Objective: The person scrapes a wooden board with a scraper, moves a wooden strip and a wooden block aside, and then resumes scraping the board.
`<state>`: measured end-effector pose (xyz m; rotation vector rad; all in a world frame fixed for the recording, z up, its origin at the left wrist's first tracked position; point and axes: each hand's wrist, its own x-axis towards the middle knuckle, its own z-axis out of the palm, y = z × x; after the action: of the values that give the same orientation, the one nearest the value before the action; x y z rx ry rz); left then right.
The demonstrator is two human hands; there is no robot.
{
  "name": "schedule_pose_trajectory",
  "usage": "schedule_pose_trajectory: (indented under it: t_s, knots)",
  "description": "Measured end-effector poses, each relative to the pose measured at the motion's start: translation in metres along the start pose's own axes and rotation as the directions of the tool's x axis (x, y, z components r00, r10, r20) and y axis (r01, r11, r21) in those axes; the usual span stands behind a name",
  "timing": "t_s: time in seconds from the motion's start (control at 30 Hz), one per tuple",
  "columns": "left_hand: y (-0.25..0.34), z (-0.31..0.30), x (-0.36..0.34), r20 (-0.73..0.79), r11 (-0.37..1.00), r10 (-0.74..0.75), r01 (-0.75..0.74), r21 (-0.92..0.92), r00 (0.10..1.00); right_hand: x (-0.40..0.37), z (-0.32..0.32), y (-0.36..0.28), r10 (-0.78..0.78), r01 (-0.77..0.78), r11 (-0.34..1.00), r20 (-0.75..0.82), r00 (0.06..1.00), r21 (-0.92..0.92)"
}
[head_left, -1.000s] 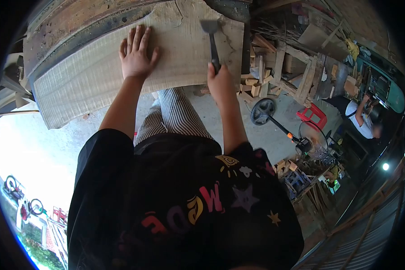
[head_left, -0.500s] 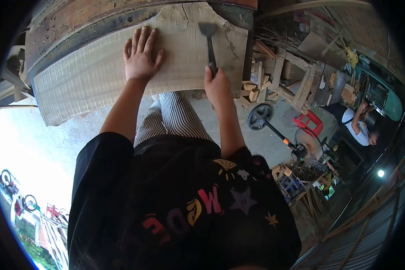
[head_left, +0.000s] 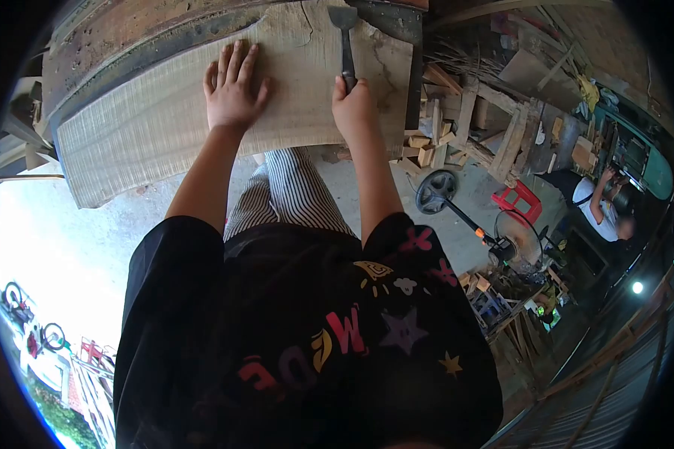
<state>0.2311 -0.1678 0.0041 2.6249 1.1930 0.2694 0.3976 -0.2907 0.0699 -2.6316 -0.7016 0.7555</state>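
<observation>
A broad wooden board (head_left: 157,120), pale and streaked, lies across the work surface in front of me, with dark cracks toward its right end. Flat on its middle rests my left hand (head_left: 234,93), fingers spread. My right hand (head_left: 354,108) is wrapped round the handle of a scraper (head_left: 345,46) with a wide, flat metal blade. The blade points away from me and overlaps the board's far edge, right of a long crack.
Dark, worn metal (head_left: 150,34) lies beyond the board. On the right are wood offcuts (head_left: 425,153), a wooden frame (head_left: 509,142), a red stool (head_left: 518,200) and a standing fan (head_left: 518,243). Farther right, a person (head_left: 603,209) in a white top is bent over. Motorbikes (head_left: 34,325) stand at lower left.
My right hand has pushed the scraper away from me, from the board's upper middle to its far edge. My left hand stays almost where it was.
</observation>
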Motion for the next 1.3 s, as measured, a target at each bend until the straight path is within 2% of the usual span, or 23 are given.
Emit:
schedule_pose_trajectory:
  t_s: [0.2, 0.33, 0.43, 0.6, 0.73, 0.8, 0.9, 1.0, 1.1, 1.2, 1.3]
  knots:
    - [0.001, -0.002, -0.001, 0.006, 1.000, -0.007, 0.007, 0.000, 1.000, -0.055, -0.005, 0.021, 0.053, -0.043, 0.994, 0.101, 0.993, -0.097]
    - [0.002, -0.002, -0.003, 0.001, 1.000, -0.014, 0.014, -0.011, 1.000, -0.023, -0.001, 0.000, 0.004, 0.003, 0.997, 0.095, 0.995, -0.078]
    - [0.001, -0.005, 0.001, -0.017, 1.000, -0.006, 0.006, -0.013, 1.000, -0.010, 0.000, -0.014, -0.009, 0.009, 1.000, 0.048, 0.999, 0.010]
    - [0.002, -0.003, 0.000, 0.001, 1.000, -0.017, 0.017, 0.012, 1.000, -0.062, -0.005, 0.006, 0.109, -0.092, 0.989, 0.151, 0.982, -0.116]
    - [0.003, -0.004, -0.001, 0.016, 1.000, -0.026, 0.026, 0.015, 1.000, -0.032, -0.002, -0.007, 0.088, -0.077, 0.994, 0.139, 0.986, -0.083]
    - [0.003, -0.003, 0.001, 0.016, 0.999, -0.026, 0.025, 0.026, 1.000, -0.001, -0.006, -0.024, -0.030, 0.034, 0.998, 0.091, 0.995, -0.047]
    - [0.003, -0.004, 0.001, 0.015, 1.000, -0.025, 0.025, 0.017, 1.000, 0.009, -0.008, -0.034, -0.007, 0.013, 0.998, 0.097, 0.995, -0.059]
    - [0.003, -0.004, 0.000, 0.031, 0.999, -0.031, 0.030, 0.038, 0.999, -0.031, -0.004, -0.010, 0.005, 0.013, 0.993, 0.145, 0.989, -0.119]
    - [0.004, -0.005, 0.001, 0.031, 0.999, -0.038, 0.037, 0.025, 0.999, -0.038, -0.007, -0.007, 0.055, -0.033, 0.993, 0.199, 0.979, -0.110]
    - [0.004, -0.004, 0.000, 0.023, 0.999, -0.033, 0.032, 0.028, 0.999, 0.005, -0.010, -0.034, 0.017, -0.003, 0.996, 0.152, 0.988, -0.092]
    - [0.002, -0.003, 0.000, 0.022, 0.999, -0.034, 0.034, 0.015, 0.999, 0.022, -0.013, -0.035, 0.039, -0.029, 0.998, 0.183, 0.982, -0.060]
